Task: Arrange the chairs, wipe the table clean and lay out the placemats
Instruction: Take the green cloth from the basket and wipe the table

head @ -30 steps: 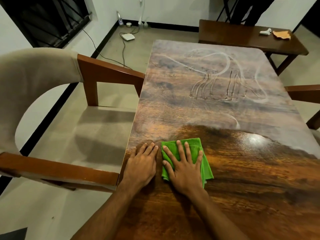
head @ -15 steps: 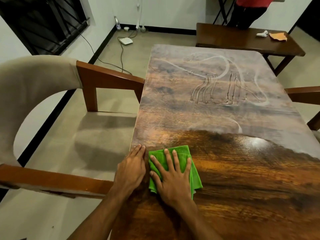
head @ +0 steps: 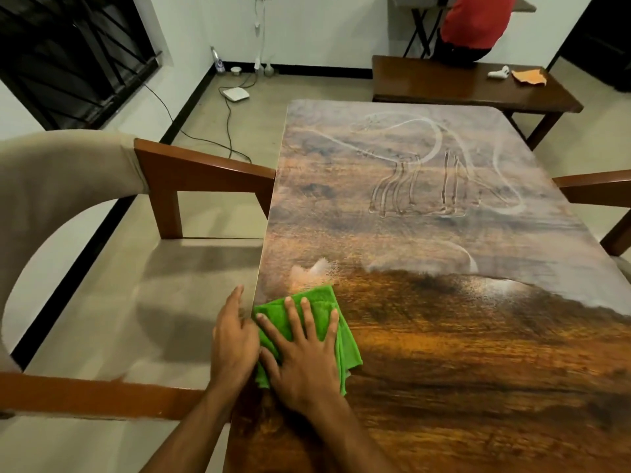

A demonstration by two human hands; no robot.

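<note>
Green cloth (head: 327,302) under flat right hand (head: 304,356) (fingers (head: 290,315) splayed).

Dim indoor light, wide-angle view
Glare spots sheen the table (head: 444,336); edges bow outward, and the near wood smears with motion blur.

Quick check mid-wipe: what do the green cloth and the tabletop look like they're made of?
Green cloth: looks like soft microfibre or terry, given its fuzzy nap and limp folds under the right hand. Table: wood or wood-look laminate, I cannot tell which; grain pattern and a glossy sheen where wiped, dull grey dust film further away.
</note>
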